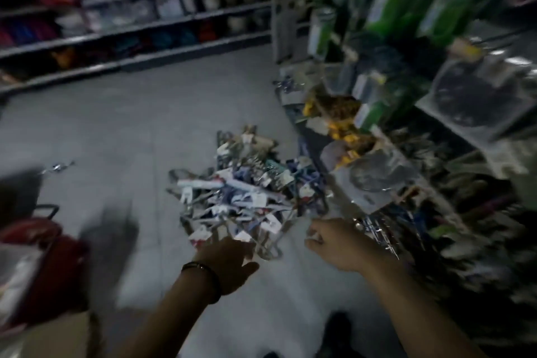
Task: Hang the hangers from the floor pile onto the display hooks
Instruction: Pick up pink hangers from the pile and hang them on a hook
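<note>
A tangled pile of hangers with white and blue paper tags lies on the grey floor in the middle of the view. My left hand, a dark band on its wrist, reaches down to the pile's near edge with fingers spread and relaxed. My right hand is at the pile's right edge, fingers curled round a thin wire hanger that runs back into the pile. The display hooks with hung goods are low on the right, blurred by motion.
The right-hand display is packed with bagged goods, yellow items and green packs. A red basket stands at the left edge. Long store shelves run along the back. One stray hanger lies on the open grey floor to the left.
</note>
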{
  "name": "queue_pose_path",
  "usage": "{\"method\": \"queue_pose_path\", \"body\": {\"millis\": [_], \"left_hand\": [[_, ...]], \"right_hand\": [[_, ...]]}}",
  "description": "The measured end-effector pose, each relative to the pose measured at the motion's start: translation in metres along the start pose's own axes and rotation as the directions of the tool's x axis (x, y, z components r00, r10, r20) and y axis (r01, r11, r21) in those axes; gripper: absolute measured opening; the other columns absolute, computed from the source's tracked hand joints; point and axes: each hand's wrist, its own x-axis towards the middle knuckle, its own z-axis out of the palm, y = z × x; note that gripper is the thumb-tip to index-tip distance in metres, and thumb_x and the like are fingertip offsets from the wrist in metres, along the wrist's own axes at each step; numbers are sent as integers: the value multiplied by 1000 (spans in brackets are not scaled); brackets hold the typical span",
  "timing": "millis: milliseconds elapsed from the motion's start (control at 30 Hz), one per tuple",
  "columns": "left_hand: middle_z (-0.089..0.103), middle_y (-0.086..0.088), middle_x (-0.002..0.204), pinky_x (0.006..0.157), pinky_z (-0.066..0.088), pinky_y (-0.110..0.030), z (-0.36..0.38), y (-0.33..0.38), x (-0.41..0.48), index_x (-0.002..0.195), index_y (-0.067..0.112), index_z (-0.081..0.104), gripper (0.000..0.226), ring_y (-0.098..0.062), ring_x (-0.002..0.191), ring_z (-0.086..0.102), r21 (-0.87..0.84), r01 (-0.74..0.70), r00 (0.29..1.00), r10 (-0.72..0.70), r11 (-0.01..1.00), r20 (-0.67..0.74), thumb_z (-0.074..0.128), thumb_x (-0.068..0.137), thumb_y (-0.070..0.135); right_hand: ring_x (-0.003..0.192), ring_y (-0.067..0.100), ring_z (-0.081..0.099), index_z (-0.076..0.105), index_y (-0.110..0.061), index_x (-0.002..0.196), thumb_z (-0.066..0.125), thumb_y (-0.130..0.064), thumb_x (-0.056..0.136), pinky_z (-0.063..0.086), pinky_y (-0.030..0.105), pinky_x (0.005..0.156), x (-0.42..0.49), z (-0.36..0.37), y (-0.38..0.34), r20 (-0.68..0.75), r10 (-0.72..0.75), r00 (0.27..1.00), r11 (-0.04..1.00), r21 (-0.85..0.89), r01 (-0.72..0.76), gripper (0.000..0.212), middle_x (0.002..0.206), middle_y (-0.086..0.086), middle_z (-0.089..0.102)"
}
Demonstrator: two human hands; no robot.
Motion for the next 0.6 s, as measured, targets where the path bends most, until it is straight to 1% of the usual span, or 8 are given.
{"method": "queue_pose_path", "body": {"millis": [67,133,233,267,333,400,500,600], "left_hand": [[66,3,130,102,52,-34,13,-37,12,133,35,61,40,-20,119,64,-140,109,994,-107,984,18,48,103,59],[70,6,122,98,56,-34,27,-67,31,125,39,64,34,-15,110,67,-267,209,978,-200,941,61,52,101,59],[71,12,113,91,60,-34,49,-102,75,122,42,64,31,-8,98,68,-378,328,945,-300,866,133,51,100,60],[71,14,110,89,61,-33,57,-111,93,121,43,64,31,-5,95,68,-406,358,934,-321,841,158,50,100,60],[71,16,108,89,61,-31,70,-129,132,119,43,64,28,-3,94,67,-469,411,911,-352,782,213,50,101,58],[72,15,108,89,60,-29,81,-144,178,119,42,65,25,-3,93,67,-522,456,890,-377,721,258,52,102,54],[72,11,111,91,59,-29,101,-168,259,120,39,66,22,-6,96,67,-601,472,880,-384,644,279,53,104,47],[71,9,117,87,54,-21,132,-189,348,125,34,65,24,-6,99,65,-645,450,891,-360,618,277,53,106,42]], "right_hand": [[103,22,64,64,-17,121,56,-43,103,54,36,88,46,14,-16,78,-29,997,1000,-2,30,32,121,6,67],[101,24,64,65,-16,116,56,-40,103,55,39,86,95,29,-23,157,-37,987,999,8,36,29,117,7,67],[84,27,63,60,-8,99,55,-37,103,48,37,69,171,48,-24,219,-28,975,999,39,20,30,93,13,64],[81,25,63,59,-8,95,56,-37,102,48,37,67,197,54,-22,222,-21,975,998,58,8,30,88,12,63],[80,17,63,61,-15,96,57,-37,101,53,37,74,253,70,-13,252,-8,968,996,91,-16,22,84,0,64],[82,13,62,61,-21,101,58,-37,101,55,33,78,308,86,-2,302,-4,953,995,94,-26,16,85,-7,62],[89,13,64,62,-20,108,57,-35,102,58,36,84,398,112,21,402,21,915,997,56,-47,17,98,-2,67],[101,19,65,64,-17,121,57,-37,102,55,34,85,498,139,50,421,45,906,999,4,-51,29,116,4,69]]}}
